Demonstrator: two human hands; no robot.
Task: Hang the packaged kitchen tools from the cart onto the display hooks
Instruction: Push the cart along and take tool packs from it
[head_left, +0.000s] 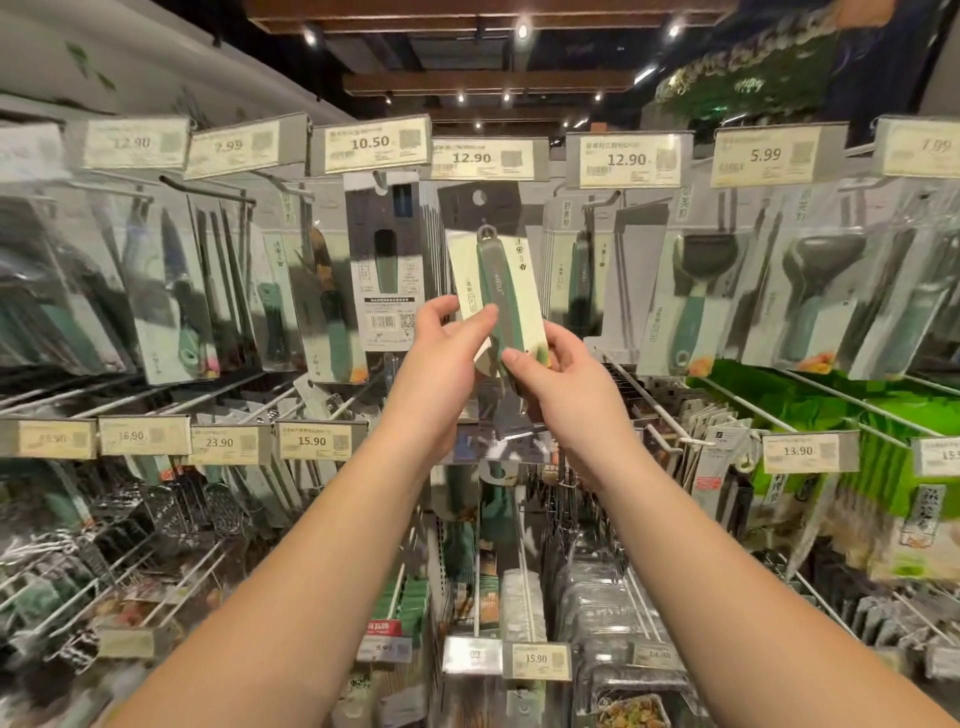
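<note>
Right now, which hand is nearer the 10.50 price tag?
Left. The left hand is just below-right of the pale 10.50 price tag; the right hand is further right.

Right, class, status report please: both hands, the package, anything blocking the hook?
Both hands gripping green-handled tool package. Raised under 12.90 tag, not yet hung. Hook end not visible; neighbouring packs close alongside.

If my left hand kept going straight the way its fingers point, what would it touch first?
The left hand already pinches the green-handled tool package; straight beyond that, probably the packages hanging under the 12.90 price tag, though depth is unclear.
</note>
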